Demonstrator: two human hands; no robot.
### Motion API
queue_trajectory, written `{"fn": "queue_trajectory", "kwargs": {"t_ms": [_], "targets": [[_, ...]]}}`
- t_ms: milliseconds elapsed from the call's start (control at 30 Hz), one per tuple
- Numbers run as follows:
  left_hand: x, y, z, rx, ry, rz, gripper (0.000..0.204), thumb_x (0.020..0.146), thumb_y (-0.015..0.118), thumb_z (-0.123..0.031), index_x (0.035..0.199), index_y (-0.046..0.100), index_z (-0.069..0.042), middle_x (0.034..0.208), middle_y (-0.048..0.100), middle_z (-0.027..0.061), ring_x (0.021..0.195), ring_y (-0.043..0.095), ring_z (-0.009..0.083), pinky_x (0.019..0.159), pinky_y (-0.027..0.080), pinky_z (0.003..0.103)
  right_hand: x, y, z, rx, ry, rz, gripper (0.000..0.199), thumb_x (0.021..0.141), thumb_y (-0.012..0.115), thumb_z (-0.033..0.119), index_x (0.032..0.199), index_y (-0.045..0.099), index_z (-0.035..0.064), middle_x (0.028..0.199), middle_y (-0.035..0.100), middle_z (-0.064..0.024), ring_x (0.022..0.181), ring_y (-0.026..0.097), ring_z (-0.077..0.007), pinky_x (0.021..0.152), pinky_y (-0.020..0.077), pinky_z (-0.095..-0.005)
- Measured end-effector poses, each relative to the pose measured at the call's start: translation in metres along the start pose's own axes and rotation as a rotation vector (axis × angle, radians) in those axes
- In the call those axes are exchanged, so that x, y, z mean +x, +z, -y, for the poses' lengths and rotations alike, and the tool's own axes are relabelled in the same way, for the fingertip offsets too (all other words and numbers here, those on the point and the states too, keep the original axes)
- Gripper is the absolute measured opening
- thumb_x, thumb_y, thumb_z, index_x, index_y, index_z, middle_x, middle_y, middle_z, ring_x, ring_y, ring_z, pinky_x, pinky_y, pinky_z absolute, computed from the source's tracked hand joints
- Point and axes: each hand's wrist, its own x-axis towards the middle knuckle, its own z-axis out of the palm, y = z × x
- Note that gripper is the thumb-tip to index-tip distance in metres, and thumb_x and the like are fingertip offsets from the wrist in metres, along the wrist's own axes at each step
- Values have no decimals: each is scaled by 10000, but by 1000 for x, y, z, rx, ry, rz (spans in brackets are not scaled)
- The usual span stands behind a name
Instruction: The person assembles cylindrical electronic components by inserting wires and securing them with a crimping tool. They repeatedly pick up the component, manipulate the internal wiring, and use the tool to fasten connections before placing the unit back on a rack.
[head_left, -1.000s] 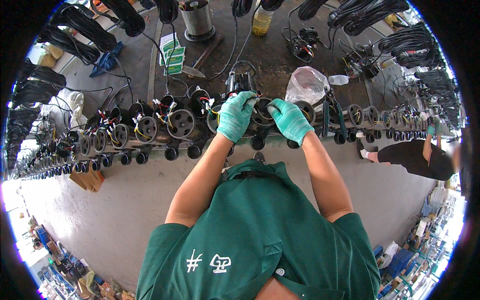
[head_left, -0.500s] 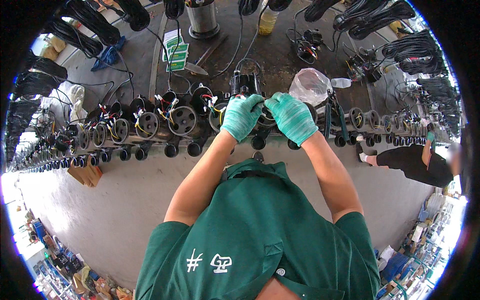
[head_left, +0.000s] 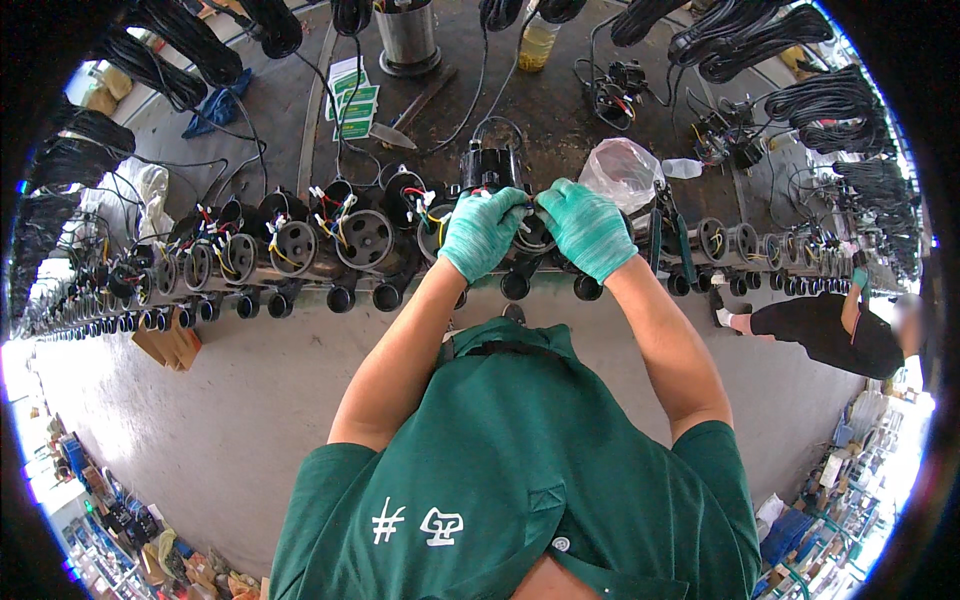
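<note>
My left hand (head_left: pixel 478 236), in a green knit glove, is closed with thumb and fingertips pinched on a thin wire. Facing it, my right hand (head_left: pixel 588 230), gloved alike, pinches the wire's other side, the fingertips almost meeting. What lies inside the fingertips is mostly hidden. Both hands are over the open end of a black cylindrical motor housing (head_left: pixel 488 168) at the bench edge. A round metal end with holes (head_left: pixel 535 235) shows between and below the hands. Left of my left hand, similar black housings (head_left: pixel 405 197) have coloured wires and white connectors sticking out.
Green-handled pliers (head_left: pixel 672 235) stand by a clear plastic bag (head_left: pixel 622 172). Farther back are a knife-like scraper (head_left: pixel 392 135), green-and-white labels (head_left: pixel 355 112), a metal canister (head_left: pixel 407 40) and a yellow bottle (head_left: pixel 538 45). Coiled black cables (head_left: pixel 770 45) hang around. A co-worker (head_left: pixel 830 330) is at the right.
Both hands stay at the same spot with the fingertips pinched. The right hand has shifted slightly right and up, widening the gap a little.
</note>
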Motion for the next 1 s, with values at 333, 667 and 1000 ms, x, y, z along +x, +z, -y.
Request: {"fn": "queue_trajectory", "kwargs": {"t_ms": [333, 667, 1000], "targets": [[1, -3, -2, -130, -12, 49, 205, 906, 722, -80, 1106, 740, -37, 953, 757, 171, 851, 730, 359, 768, 574, 412, -2, 25, -4, 478, 336, 28, 170, 990, 644, 217, 1015, 655, 49, 833, 676, -158, 744, 705, -370, 658, 558, -449], [0, -1, -1, -146, -15, 18, 193, 924, 702, -75, 1104, 741, -19, 952, 757, 173, 843, 730, 353, 762, 569, 409, -6, 9, -15, 318, 45, -151, 267, 949, 644, 84, 1215, 672, 96, 1007, 673, -120, 887, 702, -290, 747, 572, -398], [-1, 1, 2, -169, -35, 15, 192, 896, 711, -94, 1076, 762, -52, 918, 749, 159, 846, 696, 382, 791, 540, 462, -2, 4, -16, -61, -213, -21, 215, 898, 683, 172, 1112, 684, 152, 995, 656, -68, 865, 698, -287, 672, 584, -416]]}}
